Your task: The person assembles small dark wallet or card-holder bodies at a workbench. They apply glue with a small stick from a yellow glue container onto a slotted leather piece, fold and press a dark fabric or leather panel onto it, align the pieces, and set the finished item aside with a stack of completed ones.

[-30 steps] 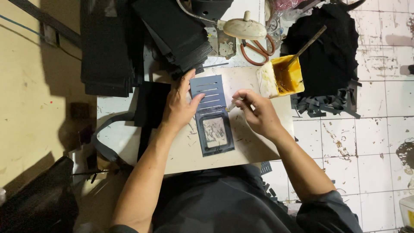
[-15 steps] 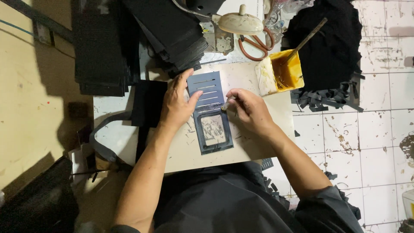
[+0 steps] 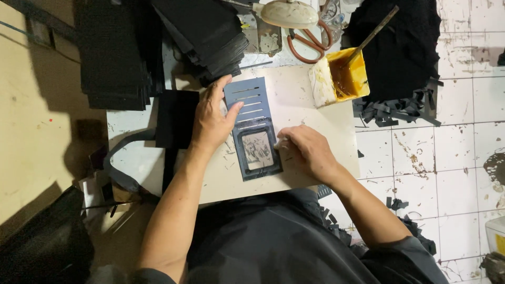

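Piece: flat dark-blue slotted panel [image 3: 252,129] with a rectangular window, lying mid-tabletop [image 3: 294,100].
Left hand [image 3: 213,118]: fingers spread flat, pressing the panel's left edge, as before.
Right hand [image 3: 305,150]: curled, pinching something small and pale; since earlier it slid nearer, beside the window.
Glue tub [image 3: 342,79]: yellow, brush inside, far right.

Dim at edges, brightest on pale work board [image 3: 294,105] and white floor tiles [image 3: 463,152]. Light from upper right; hard dark shadows on beige floor [image 3: 37,131] left of black sheet stacks [image 3: 113,52]. Mild glare on yellow glue tray [image 3: 344,79]. Sharp centre, no motion blur; black parts lost in shadow.
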